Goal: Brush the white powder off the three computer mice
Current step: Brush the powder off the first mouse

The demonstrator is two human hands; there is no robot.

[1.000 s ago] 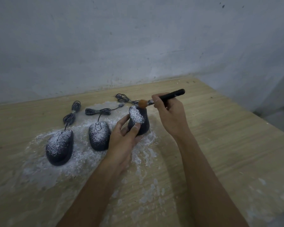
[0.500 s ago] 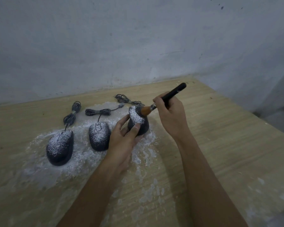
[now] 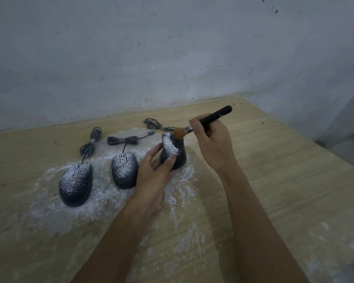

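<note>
Three black wired mice dusted with white powder lie on a wooden table [image 3: 284,180]. The left mouse [image 3: 75,185] and the middle mouse [image 3: 124,169] sit flat. My left hand [image 3: 153,176] grips the right mouse [image 3: 176,154] at its near end and tilts it up, thumb on its top. A band of powder covers its left side; its right side is bare black. My right hand [image 3: 212,144] holds a black-handled brush [image 3: 209,118]. Its orange bristles touch the mouse's far top end.
Loose white powder [image 3: 102,201] spreads over the table around and in front of the mice. Coiled grey cables [image 3: 122,139] lie behind them toward the grey wall [image 3: 172,58]. The table's right edge drops off at the far right.
The brush head has moved back up from the mouse's upper side to its far top end, with the handle tilted lower. More black shows on the mouse's right side. My left hand keeps its grip.
</note>
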